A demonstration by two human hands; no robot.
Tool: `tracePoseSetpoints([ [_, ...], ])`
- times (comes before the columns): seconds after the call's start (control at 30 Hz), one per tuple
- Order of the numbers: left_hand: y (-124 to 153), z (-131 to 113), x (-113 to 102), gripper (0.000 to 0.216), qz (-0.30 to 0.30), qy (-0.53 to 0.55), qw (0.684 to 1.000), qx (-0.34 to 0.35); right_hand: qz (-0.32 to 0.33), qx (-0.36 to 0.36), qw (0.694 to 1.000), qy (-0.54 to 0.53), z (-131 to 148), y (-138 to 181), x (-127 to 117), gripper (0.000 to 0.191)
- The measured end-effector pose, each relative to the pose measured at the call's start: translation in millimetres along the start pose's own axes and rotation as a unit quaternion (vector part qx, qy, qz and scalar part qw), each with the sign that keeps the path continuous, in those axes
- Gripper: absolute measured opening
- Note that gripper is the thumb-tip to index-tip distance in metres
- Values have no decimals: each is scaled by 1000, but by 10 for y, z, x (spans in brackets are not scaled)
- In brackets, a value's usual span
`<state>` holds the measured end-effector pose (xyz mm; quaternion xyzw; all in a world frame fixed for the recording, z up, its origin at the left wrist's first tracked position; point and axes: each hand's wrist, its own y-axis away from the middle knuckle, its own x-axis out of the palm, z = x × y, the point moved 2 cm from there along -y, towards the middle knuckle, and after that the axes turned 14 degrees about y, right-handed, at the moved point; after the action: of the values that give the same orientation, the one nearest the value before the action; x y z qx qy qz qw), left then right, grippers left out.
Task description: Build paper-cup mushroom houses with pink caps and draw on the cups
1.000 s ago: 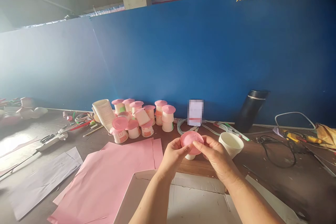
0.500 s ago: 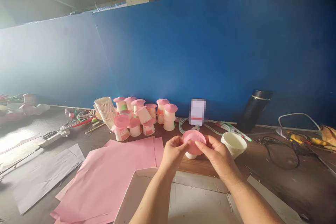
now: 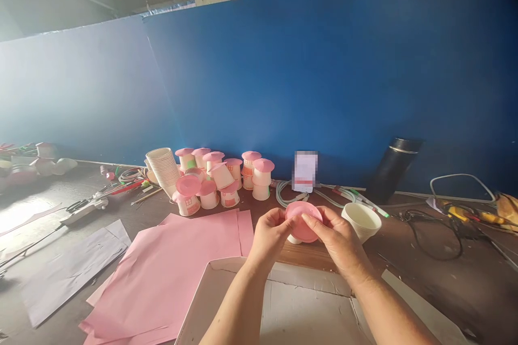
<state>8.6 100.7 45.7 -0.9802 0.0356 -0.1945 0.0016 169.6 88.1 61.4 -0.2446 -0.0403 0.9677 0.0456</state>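
Between my two hands is a pink paper disc (image 3: 303, 226), its round face turned toward me. My left hand (image 3: 273, 232) pinches its left edge, with the thumb on the front and the fingers behind. On the opposite edge, my right hand (image 3: 335, 229) grips it the same way, thumb pressed near the middle. Part of a white paper cup (image 3: 294, 240) shows below the disc; whether they are joined is hidden. Close to my right hand stands a stack of white cups (image 3: 361, 221), mouths up.
Several paper-cup houses with pink roofs (image 3: 208, 187) stand near the blue wall (image 3: 283, 75), beside a tall cup stack (image 3: 162, 170). Pink paper sheets (image 3: 178, 269) lie left of a white cardboard box (image 3: 307, 312). A black bottle (image 3: 394, 170) and cables (image 3: 433, 232) are to the right.
The pink disc and both hands have shifted slightly right. Its tilt differs a little, and the cup below shows less. Both hands keep their hold.
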Motion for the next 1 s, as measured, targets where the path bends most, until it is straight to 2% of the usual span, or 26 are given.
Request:
tracePoseSetpoints([
  [0.27, -18, -35, -4, 36, -21, 46, 998, 25, -13, 8, 1000, -11, 26, 6, -17, 42],
  [0.57, 4, -53, -5, 18, -42, -71, 994, 77, -5, -27, 999, -40, 20, 2, -17, 37],
  [0.7, 23, -86, -5, 5, -72, -92, 973, 200, -23, -34, 995, -89, -31, -14, -20, 37],
  [0.77, 51, -121, -1, 12, -85, -107, 950, 280, -41, -23, 985, -164, -65, -29, -21, 44],
  [0.87, 105, -170, 15, 22, -86, -136, 908, 387, -64, 49, 956, -281, -101, -42, -19, 54],
  [0.93, 139, -192, 30, 23, -81, -161, 882, 436, -40, 95, 939, -328, -92, -38, -8, 57],
  [1.0, 167, -203, 50, 23, -69, -186, 866, 459, -4, 104, 931, -350, -58, -27, -4, 55],
])
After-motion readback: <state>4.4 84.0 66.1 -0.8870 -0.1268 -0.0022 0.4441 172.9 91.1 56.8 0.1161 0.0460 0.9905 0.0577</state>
